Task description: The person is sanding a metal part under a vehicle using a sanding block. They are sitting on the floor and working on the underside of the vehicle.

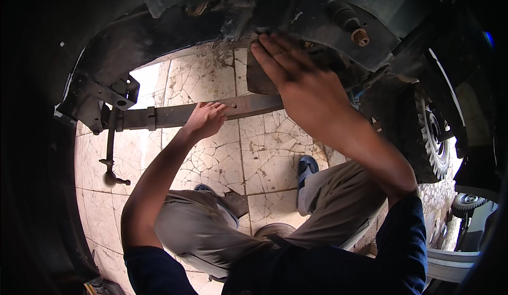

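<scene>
A flat, dark leaf spring (172, 116) runs crosswise in front of me, with a clamp band round it near its left end. My left hand (207, 120) is closed over the spring, its fingers curled across the top edge. Higher up and to the right, my right hand (299, 81) is raised with its fingers stretched out flat. Those fingertips reach the lower edge of a dark, curved frame rail (211, 30); whether they press on it I cannot tell. Part of the spring and a dark plate (257, 75) lie behind my right hand and forearm.
A metal bracket (123, 95) joins the frame at the left, where a rod with a rounded end (110, 178) hangs down. A rusty nut (360, 37) sticks out at the upper right. A tyre (439, 136) stands at the right. Cracked tiles (206, 157) form the floor.
</scene>
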A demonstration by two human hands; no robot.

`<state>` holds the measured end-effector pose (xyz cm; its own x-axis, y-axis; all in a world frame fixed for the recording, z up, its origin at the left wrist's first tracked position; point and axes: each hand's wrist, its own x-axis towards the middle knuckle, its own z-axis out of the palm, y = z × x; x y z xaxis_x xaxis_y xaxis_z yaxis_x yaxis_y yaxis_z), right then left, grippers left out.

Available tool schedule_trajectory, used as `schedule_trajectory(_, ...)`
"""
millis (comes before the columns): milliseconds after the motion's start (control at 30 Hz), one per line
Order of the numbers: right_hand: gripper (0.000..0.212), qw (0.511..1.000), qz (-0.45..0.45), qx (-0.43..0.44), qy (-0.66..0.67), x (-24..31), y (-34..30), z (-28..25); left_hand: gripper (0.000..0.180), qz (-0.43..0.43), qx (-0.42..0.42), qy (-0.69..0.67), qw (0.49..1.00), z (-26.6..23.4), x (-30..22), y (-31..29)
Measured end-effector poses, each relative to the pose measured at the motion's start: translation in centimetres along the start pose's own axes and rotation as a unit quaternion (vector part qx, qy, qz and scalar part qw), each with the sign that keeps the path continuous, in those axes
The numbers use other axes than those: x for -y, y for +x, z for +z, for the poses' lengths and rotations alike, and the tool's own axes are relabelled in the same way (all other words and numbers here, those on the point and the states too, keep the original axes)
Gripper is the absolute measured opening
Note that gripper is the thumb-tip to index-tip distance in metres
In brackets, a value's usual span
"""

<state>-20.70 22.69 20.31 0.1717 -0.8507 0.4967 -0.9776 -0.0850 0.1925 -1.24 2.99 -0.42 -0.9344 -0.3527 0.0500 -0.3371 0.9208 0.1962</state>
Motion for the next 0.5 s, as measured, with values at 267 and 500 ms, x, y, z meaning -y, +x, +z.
schedule_trajectory(267,0.070,1.000,0.000,-0.018,-0.006,-0.3,0.4,0.1,0.044,0.011,-0.010,0.002,1.000,1.3,-0.2,1.0)
schedule_trajectory(500,0.068,1.000,0.002,-0.014,-0.002,0.0,0.5,0.3,0.036,0.003,-0.022,0.027,0.999,1.6,0.1,2.9)
